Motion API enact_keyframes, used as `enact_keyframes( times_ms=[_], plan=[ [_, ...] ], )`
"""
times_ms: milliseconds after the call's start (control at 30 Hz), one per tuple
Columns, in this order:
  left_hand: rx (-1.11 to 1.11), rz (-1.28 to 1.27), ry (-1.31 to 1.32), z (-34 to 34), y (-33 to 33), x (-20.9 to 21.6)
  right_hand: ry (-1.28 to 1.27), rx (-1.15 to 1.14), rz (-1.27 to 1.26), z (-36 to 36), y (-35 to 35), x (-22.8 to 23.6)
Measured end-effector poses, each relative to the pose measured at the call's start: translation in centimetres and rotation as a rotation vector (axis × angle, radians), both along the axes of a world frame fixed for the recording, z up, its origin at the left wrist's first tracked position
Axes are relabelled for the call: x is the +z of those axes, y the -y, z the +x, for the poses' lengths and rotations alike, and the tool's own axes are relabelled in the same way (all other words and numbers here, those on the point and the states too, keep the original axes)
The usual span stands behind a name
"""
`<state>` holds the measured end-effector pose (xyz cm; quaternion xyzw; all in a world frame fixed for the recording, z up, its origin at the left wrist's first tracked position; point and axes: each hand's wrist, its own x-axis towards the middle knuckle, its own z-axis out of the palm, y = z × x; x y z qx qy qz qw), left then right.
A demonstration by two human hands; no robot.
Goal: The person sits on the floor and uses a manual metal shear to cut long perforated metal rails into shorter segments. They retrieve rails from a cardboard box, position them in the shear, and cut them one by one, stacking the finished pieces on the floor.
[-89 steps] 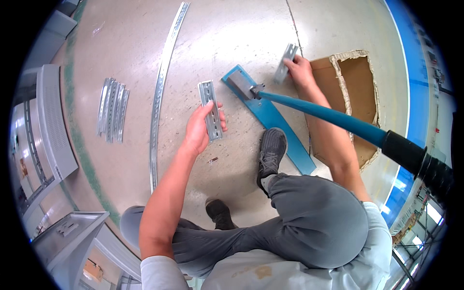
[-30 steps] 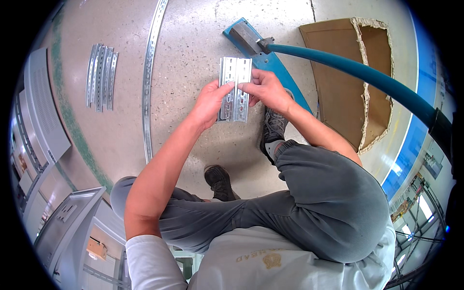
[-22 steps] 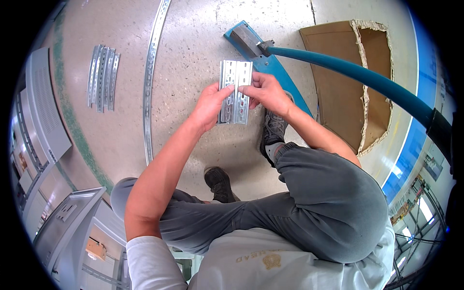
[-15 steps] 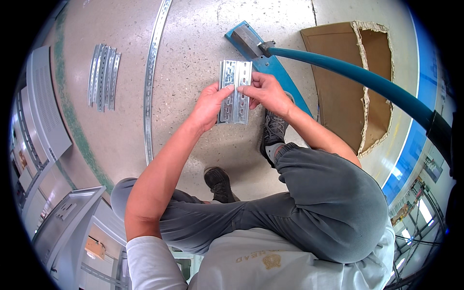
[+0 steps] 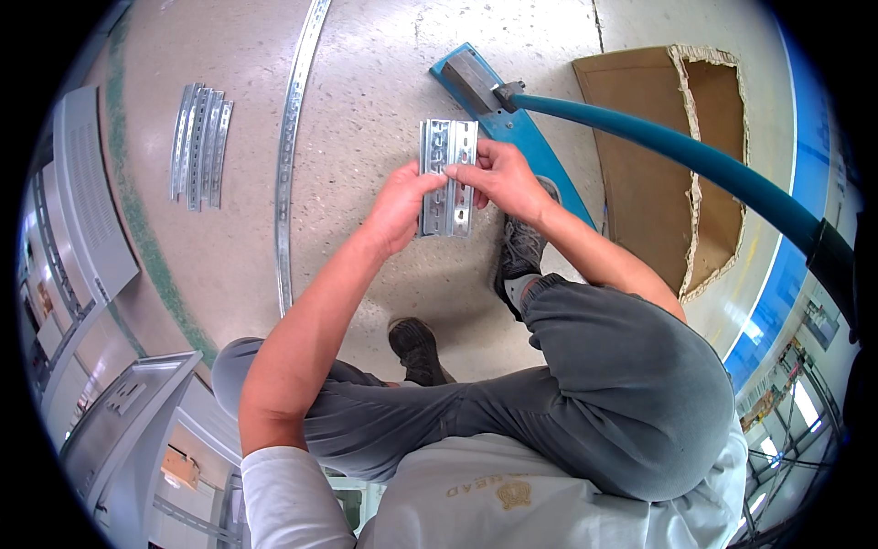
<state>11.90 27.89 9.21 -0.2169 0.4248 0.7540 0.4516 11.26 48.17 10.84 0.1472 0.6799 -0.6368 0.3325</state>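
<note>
Slotted rails (image 5: 445, 206) — silvery, short, side-by-side.

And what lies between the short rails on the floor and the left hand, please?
In the head view, one long metal rail lies between the short rails and the left hand.

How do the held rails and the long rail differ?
Length: the held rails are short, while the long rail runs past the picture's top edge.
Number: the held rails are at least two, side by side; the long rail is a single strip.
Place: the held rails are between the left hand and right hand; the long rail lies on the floor.
Shared: both are silvery metal with slots.
</note>
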Motion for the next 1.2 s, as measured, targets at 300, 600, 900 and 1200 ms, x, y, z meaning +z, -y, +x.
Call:
enact_keyframes(
  times_ms=[300,600,900,1200],
  plan=[
    [-0.041,-0.173,-0.027,0.3,0.6,-1.7,-0.026,-0.089,-0.006,1.2,-0.2,-1.2],
    [-0.461,-1.17,-0.735,-4.0,8.6,-5.0,0.089,-0.03,0.045,3.6,-2.6,-1.9],
    [-0.817,-1.409,-0.608,-6.9,23.1,-4.4,0.124,-0.136,0.099,6.5,-6.7,-1.8],
    [-0.322,-1.267,-0.556,6.0,24.9,-7.9,0.108,-0.252,0.115,8.4,-9.7,-1.6]
  ],
)
